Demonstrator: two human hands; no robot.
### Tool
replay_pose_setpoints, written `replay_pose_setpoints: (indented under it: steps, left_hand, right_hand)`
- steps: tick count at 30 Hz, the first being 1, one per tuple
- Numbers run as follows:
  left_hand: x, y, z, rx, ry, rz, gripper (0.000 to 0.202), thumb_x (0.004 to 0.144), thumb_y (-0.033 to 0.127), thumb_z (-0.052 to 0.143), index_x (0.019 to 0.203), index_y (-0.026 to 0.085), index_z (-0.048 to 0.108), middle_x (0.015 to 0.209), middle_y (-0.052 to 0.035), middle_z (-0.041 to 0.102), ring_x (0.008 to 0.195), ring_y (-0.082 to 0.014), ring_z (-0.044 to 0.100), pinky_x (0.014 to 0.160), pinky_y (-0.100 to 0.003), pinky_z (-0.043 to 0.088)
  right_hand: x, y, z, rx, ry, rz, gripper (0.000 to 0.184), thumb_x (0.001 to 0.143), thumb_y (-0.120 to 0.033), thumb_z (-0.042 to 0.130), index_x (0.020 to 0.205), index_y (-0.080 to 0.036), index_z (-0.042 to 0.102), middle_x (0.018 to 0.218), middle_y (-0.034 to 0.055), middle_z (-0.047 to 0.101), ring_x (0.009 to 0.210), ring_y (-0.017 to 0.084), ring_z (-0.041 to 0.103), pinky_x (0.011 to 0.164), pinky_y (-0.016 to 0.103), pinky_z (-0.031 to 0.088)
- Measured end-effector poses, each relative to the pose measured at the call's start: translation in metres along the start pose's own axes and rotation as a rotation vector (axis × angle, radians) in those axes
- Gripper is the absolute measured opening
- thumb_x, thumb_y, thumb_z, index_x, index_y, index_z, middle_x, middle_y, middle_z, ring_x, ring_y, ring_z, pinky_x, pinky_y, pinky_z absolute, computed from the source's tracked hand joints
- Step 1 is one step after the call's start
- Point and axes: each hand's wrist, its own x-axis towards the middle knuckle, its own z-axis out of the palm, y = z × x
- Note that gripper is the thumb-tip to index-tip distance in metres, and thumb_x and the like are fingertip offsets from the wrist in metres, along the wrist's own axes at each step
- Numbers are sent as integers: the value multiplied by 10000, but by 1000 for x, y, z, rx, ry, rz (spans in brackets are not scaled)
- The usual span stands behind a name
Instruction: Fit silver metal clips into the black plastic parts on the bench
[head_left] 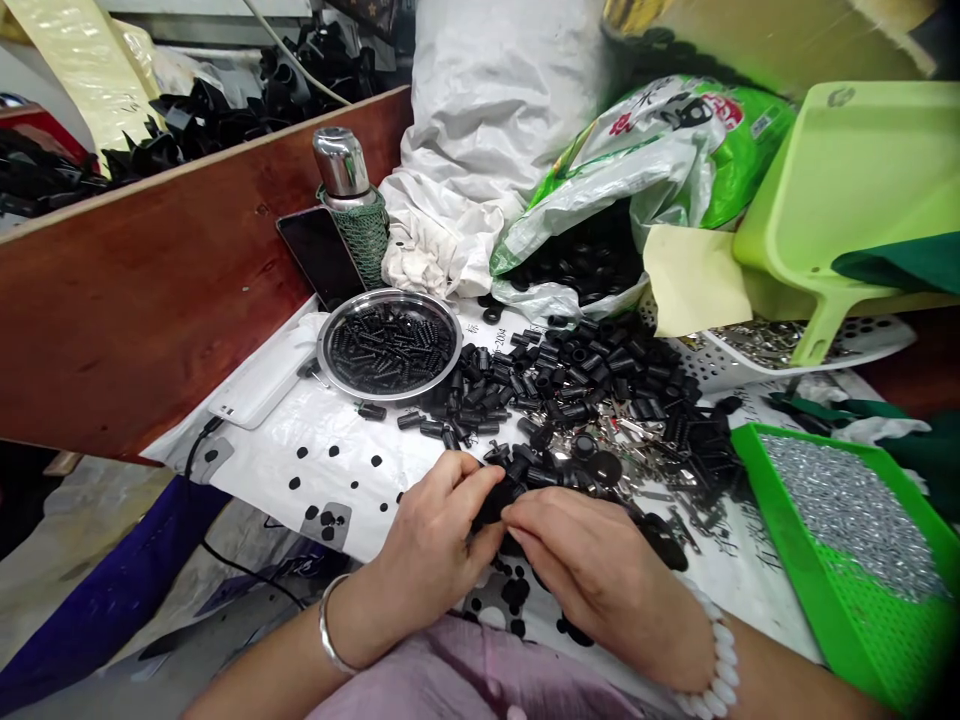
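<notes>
My left hand (442, 525) is closed round a black plastic part (491, 502) at the near edge of the worktop. Close against it, my right hand (600, 550) pinches at the same spot with thumb and forefinger; what lies between those fingertips is too small to make out. Just beyond both hands spreads a heap of short black plastic tubes (480, 390). Small metal pieces (637, 445) are mixed into its right side. A round steel dish (322, 350) of black springs or ribbed pieces (390, 345) stands to the left of the heap.
A green tray (780, 520) of small silvery pieces lies at the right. Behind it are a white perforated basket (720, 365) and a light green dustpan (862, 190). A steel flask (341, 165), a phone (321, 255) and a white power bank (262, 385) line the left, beside a wooden board (165, 270).
</notes>
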Motion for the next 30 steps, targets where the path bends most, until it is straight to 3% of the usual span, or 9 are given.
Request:
replay_pose_setpoints:
  steps: [3, 10, 18, 23, 27, 30]
  left_hand:
    - [-1, 0, -1, -20, 3, 7, 495, 762, 77, 535, 1241, 163, 444, 1031, -105, 520, 953, -209, 514, 817, -323, 472]
    - [-1, -7, -6, -149, 51, 22, 374, 762, 213, 656, 1120, 192, 549, 1014, -93, 597, 956, -216, 540, 843, -337, 449]
    - [6, -8, -13, -487, -156, -90, 411, 777, 237, 649, 1174, 193, 552, 961, -71, 623, 816, -173, 582, 740, -280, 481]
    - [-1, -8, -9, -358, -142, -21, 486, 846, 115, 509, 1311, 236, 437, 1116, -77, 624, 1002, -200, 588, 864, -300, 460]
    - [-4, -9, -3, -189, -67, 59, 524, 845, 53, 445, 1332, 245, 412, 1086, -74, 653, 931, -184, 627, 821, -288, 482]
    - [-4, -10, 1, -185, -26, 53, 506, 846, 60, 460, 1313, 252, 437, 1007, -62, 680, 866, -175, 646, 765, -274, 497]
  right_hand:
    - [4, 1, 3, 20, -5, 3, 195, 852, -96, 413, 947, -171, 565, 827, 72, 657, 770, 170, 625, 664, 293, 538]
    - [5, 11, -1, 198, 0, 113, 160, 852, -92, 461, 909, -176, 585, 803, 45, 619, 733, 135, 591, 636, 246, 500]
    - [4, 15, -9, 279, 1, 98, 139, 853, -119, 480, 906, -188, 588, 802, 36, 616, 736, 128, 587, 645, 241, 498]
    - [3, 14, -8, 229, 56, 78, 146, 845, -113, 494, 922, -186, 594, 816, 44, 626, 756, 137, 591, 662, 253, 505]
    - [0, 12, -4, 189, 59, 34, 148, 839, -100, 495, 933, -170, 586, 817, 57, 622, 762, 144, 581, 669, 267, 508]
    - [-3, 10, -2, 148, 96, 56, 184, 832, -160, 550, 1015, -171, 556, 884, 74, 609, 796, 159, 578, 680, 288, 514]
